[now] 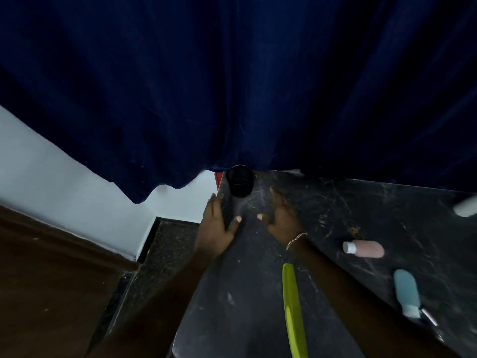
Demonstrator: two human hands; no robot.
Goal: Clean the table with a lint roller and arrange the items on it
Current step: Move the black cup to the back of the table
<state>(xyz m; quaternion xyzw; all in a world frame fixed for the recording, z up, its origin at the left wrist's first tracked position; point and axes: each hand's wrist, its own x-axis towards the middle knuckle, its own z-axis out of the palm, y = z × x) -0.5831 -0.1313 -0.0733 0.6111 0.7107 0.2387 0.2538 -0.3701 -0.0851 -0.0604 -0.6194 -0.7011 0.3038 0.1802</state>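
Left hand (215, 223) flat, fingers spread, over edge of dark marble table (374, 215); right hand (280, 215) open, empty. Black round cup (240, 180) just beyond. Lime-green flat stick (293, 310) near front.

Bare forearms, sleeveless; a thin chain bracelet (296, 240) circles the right wrist.

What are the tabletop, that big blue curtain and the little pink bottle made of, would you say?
Table: looks like polished dark stone, perhaps marble, given its pale veins and sheen. Blue curtain: soft fabric, maybe velvet, hanging in deep matte folds. Pink bottle: probably plastic, smooth and opaque with a white cap, though it is blurred.
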